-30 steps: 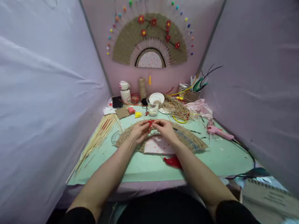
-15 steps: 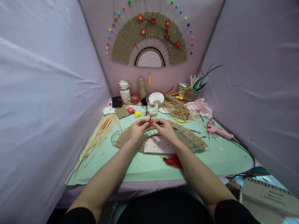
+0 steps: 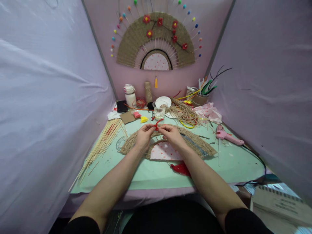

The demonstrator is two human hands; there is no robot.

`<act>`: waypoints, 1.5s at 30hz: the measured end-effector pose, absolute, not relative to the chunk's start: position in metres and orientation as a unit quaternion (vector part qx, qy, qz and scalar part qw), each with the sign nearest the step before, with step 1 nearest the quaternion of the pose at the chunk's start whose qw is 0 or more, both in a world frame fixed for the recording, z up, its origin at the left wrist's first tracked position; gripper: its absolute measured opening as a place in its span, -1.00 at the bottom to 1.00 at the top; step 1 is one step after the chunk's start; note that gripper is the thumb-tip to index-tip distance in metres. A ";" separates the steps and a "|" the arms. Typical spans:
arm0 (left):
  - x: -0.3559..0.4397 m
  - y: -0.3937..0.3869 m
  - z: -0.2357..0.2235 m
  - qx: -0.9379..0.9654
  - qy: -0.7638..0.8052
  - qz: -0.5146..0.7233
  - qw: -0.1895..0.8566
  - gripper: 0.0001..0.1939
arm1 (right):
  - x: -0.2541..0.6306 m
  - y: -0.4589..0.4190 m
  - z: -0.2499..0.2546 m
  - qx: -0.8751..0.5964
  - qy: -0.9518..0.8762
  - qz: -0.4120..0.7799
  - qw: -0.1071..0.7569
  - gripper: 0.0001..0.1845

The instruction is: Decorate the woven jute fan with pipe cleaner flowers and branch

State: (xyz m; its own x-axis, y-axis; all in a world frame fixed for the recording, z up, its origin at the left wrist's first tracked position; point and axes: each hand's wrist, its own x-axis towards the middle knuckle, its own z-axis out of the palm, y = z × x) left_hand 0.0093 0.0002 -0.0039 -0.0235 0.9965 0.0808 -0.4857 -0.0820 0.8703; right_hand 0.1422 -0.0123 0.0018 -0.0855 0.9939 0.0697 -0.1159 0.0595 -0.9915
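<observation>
Between my two hands is a small bent red pipe cleaner (image 3: 156,126), one end sticking up to the right. My left hand (image 3: 144,134) pinches it from the left between thumb and fingertips. From the right, my right hand (image 3: 171,133) closes thumb and fingers on it too. Both hands are above a twine-wrapped fan (image 3: 133,142) lying on the table, its half-round center covered in pink dotted cloth (image 3: 163,151). A red tassel (image 3: 179,168) lies below the fan, partly behind my right forearm.
Thin bamboo sticks (image 3: 102,146) lie at the left. A pink glue gun (image 3: 229,137) with a black cord rests at the right. Behind are a clear cup (image 3: 159,112), a twine heap (image 3: 182,112), a white bottle (image 3: 130,97) and clay packets (image 3: 144,119). A finished fan (image 3: 131,42) hangs on the wall.
The red pipe cleaner has turned a little in my fingers. Its free end now reaches farther out to the upper right. My hands have barely moved.
</observation>
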 end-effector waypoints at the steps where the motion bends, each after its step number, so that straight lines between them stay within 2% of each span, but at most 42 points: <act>1: 0.009 0.000 -0.003 0.370 0.329 0.624 0.604 -0.75 | 0.142 -0.012 0.002 -0.432 -0.506 0.534 0.522 -0.71; 12: 0.006 0.001 -0.002 0.331 0.314 0.610 0.648 -0.68 | 0.144 -0.013 0.007 -0.412 -0.478 0.558 0.539 -0.66; 19: 0.007 0.001 -0.003 0.390 0.305 0.590 0.637 -0.68 | 0.147 -0.013 0.006 -0.410 -0.500 0.594 0.478 -0.65; 23: 0.004 0.003 -0.003 0.446 0.340 0.590 0.580 -0.73 | 0.148 -0.012 0.005 -0.411 -0.521 0.569 0.486 -0.65; 28: 0.002 0.003 -0.003 0.515 0.378 0.608 0.471 -0.84 | 0.146 -0.015 0.008 -0.439 -0.568 0.484 0.500 -0.69; 32: 0.005 0.001 -0.001 0.501 0.383 0.636 0.445 -0.88 | 0.143 -0.019 0.011 -0.443 -0.597 0.441 0.502 -0.74; 39: 0.011 0.000 -0.004 0.396 0.343 0.643 0.559 -0.76 | 0.141 -0.017 0.007 -0.447 -0.605 0.426 0.503 -0.73; 45: 0.008 -0.002 -0.003 0.348 0.295 0.581 0.674 -0.74 | 0.142 -0.017 0.008 -0.440 -0.606 0.416 0.516 -0.77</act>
State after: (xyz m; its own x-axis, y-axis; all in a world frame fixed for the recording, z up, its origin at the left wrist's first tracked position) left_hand 0.0082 -0.0017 -0.0030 0.1507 0.9886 0.0068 -0.5778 0.0824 0.8120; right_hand 0.1420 -0.0167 0.0084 -0.0810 0.9623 0.2598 0.1044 0.2674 -0.9579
